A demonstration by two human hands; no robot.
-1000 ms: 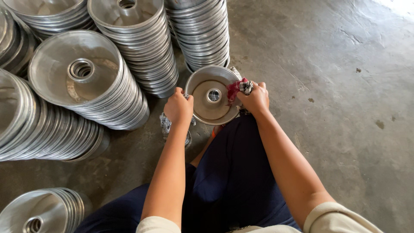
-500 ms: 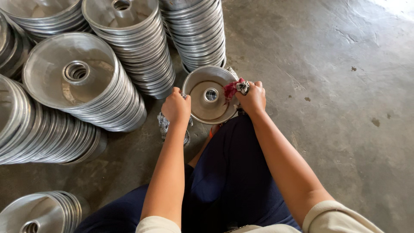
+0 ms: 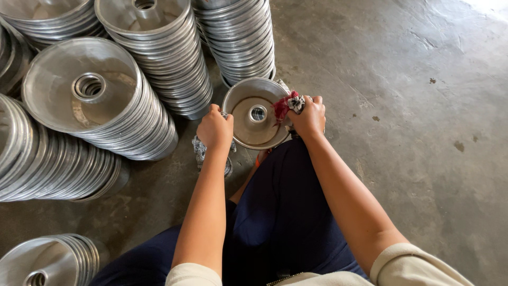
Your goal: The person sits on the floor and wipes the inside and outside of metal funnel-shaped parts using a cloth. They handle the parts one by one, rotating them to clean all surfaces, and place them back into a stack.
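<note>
A round silver metal pan with a central tube [image 3: 255,113] is propped on my knee, its hollow side facing me. My left hand [image 3: 215,128] grips its left rim. My right hand [image 3: 307,116] presses a red and patterned rag [image 3: 286,105] against the pan's right rim. My dark trousers [image 3: 275,212] lie below both arms. A patterned cloth [image 3: 201,149] hangs under my left hand.
Tall nested stacks of the same metal pans stand behind [image 3: 241,37] and to the left, some leaning on their sides [image 3: 90,95]. Another stack lies at the bottom left [image 3: 47,262]. Bare concrete floor [image 3: 413,106] stretches to the right.
The view has shifted slightly, so the pan and hands sit a little higher. My right hand with the rag has stayed on the pan's right rim.
</note>
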